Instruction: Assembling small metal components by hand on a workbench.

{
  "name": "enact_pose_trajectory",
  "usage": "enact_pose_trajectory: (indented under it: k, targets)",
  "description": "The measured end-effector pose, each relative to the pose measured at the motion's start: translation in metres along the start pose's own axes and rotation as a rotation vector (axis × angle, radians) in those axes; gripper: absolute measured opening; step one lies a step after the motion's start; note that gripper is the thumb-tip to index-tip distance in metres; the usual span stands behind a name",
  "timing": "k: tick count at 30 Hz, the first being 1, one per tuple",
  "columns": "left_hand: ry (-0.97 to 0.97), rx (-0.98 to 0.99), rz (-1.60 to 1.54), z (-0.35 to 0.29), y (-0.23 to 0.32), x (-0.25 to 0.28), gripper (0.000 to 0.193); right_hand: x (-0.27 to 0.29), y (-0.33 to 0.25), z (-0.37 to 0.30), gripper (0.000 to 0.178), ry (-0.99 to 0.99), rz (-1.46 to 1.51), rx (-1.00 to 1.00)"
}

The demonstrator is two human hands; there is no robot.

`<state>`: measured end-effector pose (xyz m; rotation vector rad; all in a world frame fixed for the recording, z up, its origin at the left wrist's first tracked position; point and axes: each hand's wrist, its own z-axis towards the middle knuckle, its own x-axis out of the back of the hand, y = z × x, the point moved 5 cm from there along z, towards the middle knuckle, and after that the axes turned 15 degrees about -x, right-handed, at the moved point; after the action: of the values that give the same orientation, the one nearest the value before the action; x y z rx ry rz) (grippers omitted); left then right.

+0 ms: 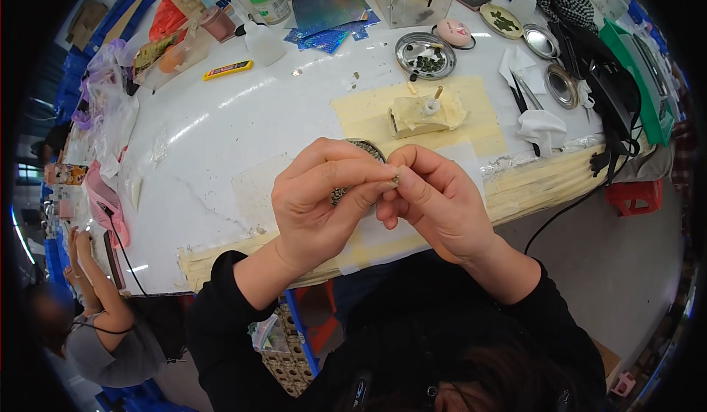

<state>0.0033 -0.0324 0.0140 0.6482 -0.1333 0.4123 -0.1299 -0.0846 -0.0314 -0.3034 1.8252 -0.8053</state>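
Small pale piece [396,180] is at the fingertips, held over the near edge of the surface [191,154]. Left hand [315,200] and right hand [444,206] meet, both pinched on it; likely two-sided because it's tiny. Detail too small to read. Round dish [380,149] of small bits, partly hidden behind the hands, probably there for easy reach. White sheet [464,163] below, presumably so drops show. Wrapped block [414,122] beyond, on yellow paper [476,114], likely surface protection.

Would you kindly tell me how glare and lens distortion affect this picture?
Head view: glare streaks the white tabletop; its front edge bows; corners go black; the piece between left hand and right hand is too small to make out.
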Motion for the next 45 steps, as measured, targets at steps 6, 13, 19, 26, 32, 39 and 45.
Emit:
enact_pose_trajectory:
  k: [6, 13, 19, 26, 32, 39, 45]
  targets:
    - [-0.039, -0.052, 0.146, 0.005, 0.008, -0.001, 0.021, 0.004, -0.003, -0.002, 0.016, 0.055, -0.071, 0.026]
    - [-0.076, -0.15, 0.277, 0.007, 0.016, -0.004, 0.024, 0.001, -0.003, -0.004, 0.016, 0.054, -0.038, -0.024]
    - [-0.111, -0.234, 0.375, 0.007, 0.02, -0.005, 0.025, 0.001, -0.007, -0.007, 0.014, 0.123, -0.226, 0.12]
    - [-0.144, -0.356, 0.517, 0.002, 0.019, -0.01, 0.029, -0.002, -0.016, -0.016, 0.011, 0.442, -0.768, 0.531]
    - [-0.151, -0.376, 0.587, 0.005, 0.019, -0.007, 0.03, -0.002, -0.014, -0.01, 0.013, 0.403, -0.54, 0.454]
    - [-0.209, -0.329, 0.646, 0.004, 0.022, -0.008, 0.029, -0.011, -0.025, -0.018, 0.014, 0.542, -1.16, 0.87]
    - [-0.274, -0.306, 0.647, 0.002, 0.02, -0.01, 0.027, -0.014, -0.026, -0.018, 0.014, 0.578, -1.274, 0.832]
